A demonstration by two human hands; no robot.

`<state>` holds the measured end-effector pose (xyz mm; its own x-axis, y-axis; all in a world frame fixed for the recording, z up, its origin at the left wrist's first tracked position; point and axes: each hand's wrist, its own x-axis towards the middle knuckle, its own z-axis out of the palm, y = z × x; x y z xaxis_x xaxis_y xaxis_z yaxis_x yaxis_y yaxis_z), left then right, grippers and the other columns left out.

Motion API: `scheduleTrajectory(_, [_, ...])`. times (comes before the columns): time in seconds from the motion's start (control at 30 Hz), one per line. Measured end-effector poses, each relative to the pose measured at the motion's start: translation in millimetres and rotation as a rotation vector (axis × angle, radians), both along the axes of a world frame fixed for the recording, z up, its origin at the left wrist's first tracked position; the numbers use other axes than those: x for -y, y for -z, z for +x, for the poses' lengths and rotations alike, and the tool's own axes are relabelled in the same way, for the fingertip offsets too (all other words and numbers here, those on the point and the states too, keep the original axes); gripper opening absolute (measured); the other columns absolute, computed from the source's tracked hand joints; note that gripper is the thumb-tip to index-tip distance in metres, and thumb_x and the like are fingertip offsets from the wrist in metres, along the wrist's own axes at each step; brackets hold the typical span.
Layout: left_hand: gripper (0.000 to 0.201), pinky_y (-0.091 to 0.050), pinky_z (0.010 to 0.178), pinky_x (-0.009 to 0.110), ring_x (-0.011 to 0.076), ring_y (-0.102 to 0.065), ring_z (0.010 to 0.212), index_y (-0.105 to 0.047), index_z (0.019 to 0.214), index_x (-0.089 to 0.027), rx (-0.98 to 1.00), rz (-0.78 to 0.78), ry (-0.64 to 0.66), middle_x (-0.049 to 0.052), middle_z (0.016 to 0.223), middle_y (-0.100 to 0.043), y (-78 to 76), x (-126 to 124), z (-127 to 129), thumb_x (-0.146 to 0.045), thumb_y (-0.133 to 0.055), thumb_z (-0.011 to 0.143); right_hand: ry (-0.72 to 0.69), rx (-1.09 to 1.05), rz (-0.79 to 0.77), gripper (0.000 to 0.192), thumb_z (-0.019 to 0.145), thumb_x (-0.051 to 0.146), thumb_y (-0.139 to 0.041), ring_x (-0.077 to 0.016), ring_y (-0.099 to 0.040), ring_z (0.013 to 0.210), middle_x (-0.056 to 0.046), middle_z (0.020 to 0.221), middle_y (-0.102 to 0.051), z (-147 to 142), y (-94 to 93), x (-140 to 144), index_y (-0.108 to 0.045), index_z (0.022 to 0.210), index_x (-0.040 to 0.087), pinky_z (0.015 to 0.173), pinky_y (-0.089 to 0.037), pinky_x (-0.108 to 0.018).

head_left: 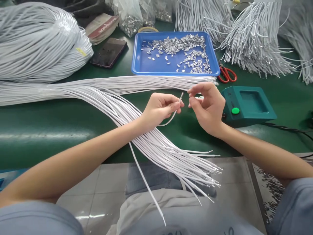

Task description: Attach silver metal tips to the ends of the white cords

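Between the thumb and fingers of my left hand (158, 106) is a thin white wire (171, 119), its stripped, metallic end pointing up. Just right of that end, my right hand (207, 107) is closed in a pinch; whatever its fingertips hold, if anything, is too small to make out. The two hands are slightly apart. Under my left wrist, a bundle of white wires (158, 140) fans out over the table's front edge, with a single wire hanging lower. Behind the hands, more white wires (137, 84) lie straight along the table.
A blue tray (156, 67) holds many small metal terminals (181, 44). Red-handled scissors (228, 75) lie beside a green device (244, 107) with a bright green button. A phone (109, 52), a big grey cable coil (41, 42) and hanging wire bunches (254, 39) stand farther back.
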<state>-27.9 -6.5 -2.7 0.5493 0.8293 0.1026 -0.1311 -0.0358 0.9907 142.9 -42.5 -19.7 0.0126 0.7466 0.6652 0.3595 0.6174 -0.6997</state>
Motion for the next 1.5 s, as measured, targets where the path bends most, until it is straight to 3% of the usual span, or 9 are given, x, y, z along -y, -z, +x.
scheduleTrajectory(0.17, [0.029,-0.022,0.038,0.018,0.0022,-0.034,0.038,-0.062,0.065,-0.01,-0.058,-0.011,0.184,-0.004,0.048,-0.046,-3.8,3.9,-0.2,-0.033,-0.073,0.079,-0.138,0.018,0.039,0.028,0.089,0.017,-0.054,-0.0164,-0.063,0.092,-0.006,0.11,-0.061,0.0,-1.6,2.1,-0.058,0.115,0.026,0.054,-0.059,-0.025])
scheduleTrajectory(0.33, [0.026,-0.022,0.037,0.017,0.0017,-0.033,0.038,-0.06,0.065,-0.01,-0.049,0.022,0.232,-0.005,0.047,-0.041,-2.3,3.2,-1.1,-0.026,-0.066,0.085,-0.216,0.085,0.054,0.034,0.088,0.012,-0.052,-0.0149,-0.062,0.085,-0.005,0.099,-0.061,0.2,-5.2,4.0,-0.059,0.118,0.025,0.056,-0.059,-0.025])
scheduleTrajectory(0.5, [0.025,-0.026,0.037,0.017,0.0026,-0.037,0.038,-0.062,0.065,-0.01,-0.074,0.057,0.219,-0.004,0.047,-0.044,0.3,2.0,-1.4,-0.025,-0.065,0.085,-0.248,0.08,-0.01,0.036,0.088,0.01,-0.052,-0.0137,-0.061,0.084,-0.004,0.096,-0.061,-0.4,-5.2,3.8,-0.059,0.12,0.025,0.055,-0.058,-0.022])
scheduleTrajectory(0.6, [0.027,-0.028,0.036,0.016,0.0032,-0.039,0.037,-0.063,0.065,-0.01,-0.08,0.039,0.195,-0.002,0.048,-0.047,-0.5,2.3,-1.4,-0.027,-0.067,0.085,-0.23,0.093,-0.009,0.028,0.088,0.011,-0.054,-0.0122,-0.061,0.08,-0.004,0.094,-0.06,-0.8,-6.5,3.5,-0.062,0.111,0.022,0.054,-0.057,-0.021])
scheduleTrajectory(0.73, [0.027,-0.029,0.035,0.016,0.0022,-0.04,0.036,-0.064,0.068,-0.009,-0.066,-0.013,0.161,0.0,0.053,-0.055,-2.0,2.5,-1.3,-0.03,-0.071,0.082,-0.142,0.139,0.086,0.018,0.085,0.011,-0.059,-0.0121,-0.061,0.079,-0.004,0.093,-0.06,-0.9,-8.6,2.1,-0.066,0.099,0.022,0.052,-0.054,-0.021])
scheduleTrajectory(1.07, [0.028,-0.03,0.035,0.015,0.0011,-0.041,0.036,-0.063,0.064,-0.01,-0.065,-0.07,0.12,0.001,0.058,-0.06,-8.3,3.3,-1.1,-0.031,-0.075,0.079,0.02,0.167,0.244,0.021,0.082,0.012,-0.067,-0.0136,-0.064,0.079,-0.002,0.088,-0.065,-1.6,-5.3,-1.3,-0.069,0.098,0.026,0.049,-0.052,-0.023])
scheduleTrajectory(1.3, [0.014,-0.029,0.034,0.015,0.0011,-0.042,0.036,-0.069,0.073,-0.009,-0.038,-0.08,0.125,0.0,0.059,-0.062,-8.3,2.4,-1.5,-0.022,-0.073,0.078,-0.077,0.1,0.188,0.021,0.091,0.014,-0.054,-0.0174,-0.068,0.091,-0.007,0.099,-0.07,0.5,-6.9,1.6,-0.069,0.104,0.022,0.054,-0.055,-0.025])
scheduleTrajectory(1.5, [0.015,-0.029,0.035,0.015,0.0012,-0.042,0.036,-0.07,0.074,-0.009,-0.032,-0.07,0.119,0.0,0.059,-0.062,-7.8,2.3,-1.5,-0.023,-0.072,0.079,-0.099,0.041,0.121,0.023,0.096,0.025,-0.049,-0.0204,-0.068,0.097,-0.009,0.104,-0.069,1.7,-3.3,4.4,-0.067,0.11,0.022,0.059,-0.057,-0.029])
